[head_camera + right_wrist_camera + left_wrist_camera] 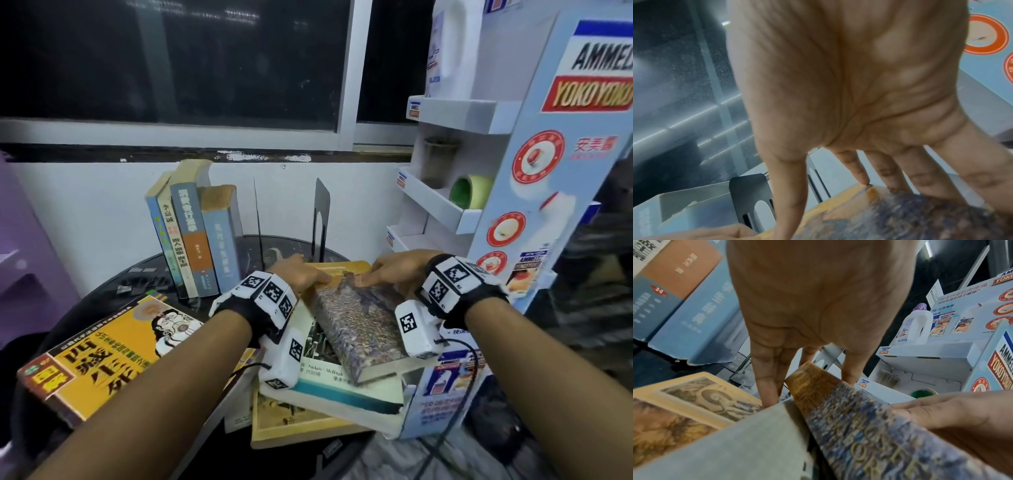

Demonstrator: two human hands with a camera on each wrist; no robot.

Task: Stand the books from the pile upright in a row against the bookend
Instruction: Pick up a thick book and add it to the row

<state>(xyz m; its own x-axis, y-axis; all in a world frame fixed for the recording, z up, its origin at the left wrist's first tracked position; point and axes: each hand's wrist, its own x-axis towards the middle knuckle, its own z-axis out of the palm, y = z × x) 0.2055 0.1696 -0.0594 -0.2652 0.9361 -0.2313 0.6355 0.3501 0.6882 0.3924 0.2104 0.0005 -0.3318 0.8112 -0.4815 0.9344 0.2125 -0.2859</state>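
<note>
A mottled purple-blue book [363, 329] [869, 434] lies on top of a pile at the table's middle, over a white-and-teal book [342, 387] and a tan book [291, 421]. My left hand [301, 272] holds its far left corner, fingers [764, 386] reaching down past the edge. My right hand [397, 270] grips the far right corner, thumb on the cover and fingers [900, 178] over the far edge. Behind the pile stands a black bookend [322, 219] [750, 194]. Three books [191, 240] stand upright at the back left.
A yellow book [113, 356] lies flat at the front left of the round black table [144, 274]. A second thin bookend [258, 219] stands beside the upright books. A white-and-blue cardboard display stand [548, 171] with shelves is close on the right. Wall and window lie behind.
</note>
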